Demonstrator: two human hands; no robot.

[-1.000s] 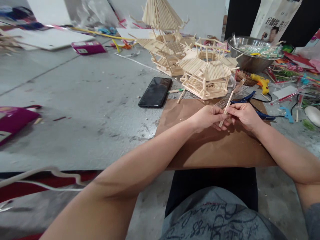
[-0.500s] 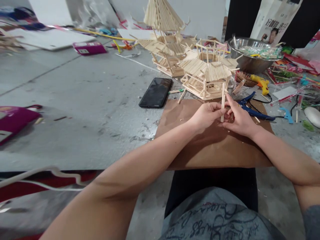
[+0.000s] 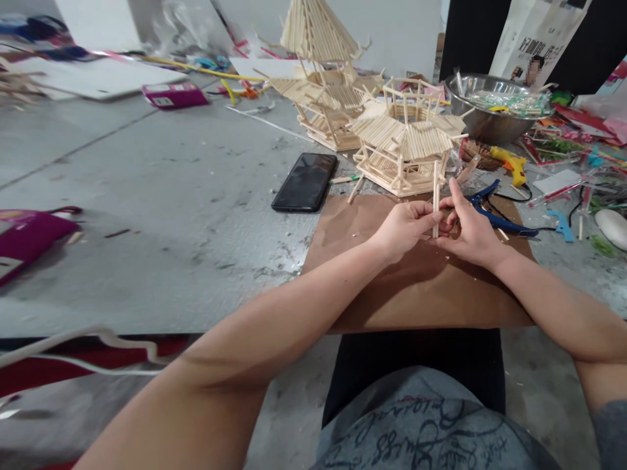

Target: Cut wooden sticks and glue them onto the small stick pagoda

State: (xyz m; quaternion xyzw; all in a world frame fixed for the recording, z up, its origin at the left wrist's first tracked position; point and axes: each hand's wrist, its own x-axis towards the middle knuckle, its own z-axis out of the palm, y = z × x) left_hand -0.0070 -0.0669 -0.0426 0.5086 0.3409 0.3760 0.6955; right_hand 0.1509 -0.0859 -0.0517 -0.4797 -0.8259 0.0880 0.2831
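Observation:
Between my hands, a pair of thin wooden sticks stands nearly upright, side by side. My left hand is closed, pinching them near their lower part between thumb and fingers. From the other side my right hand has its thumb and curled fingers at the lower part of the sticks, while its index finger points up, apart from them. Just behind stands a small pavilion model built of the same kind of sticks. Under my hands lies a brown paper sheet.
A taller stick pavilion stands behind. On the left lie a black phone and purple packs. Blue pliers, a yellow glue gun, a metal bowl and craft scraps crowd the right.
My right index finger has lifted off the upper part of the sticks and now points up. My left hand keeps its pinch, almost unmoved.

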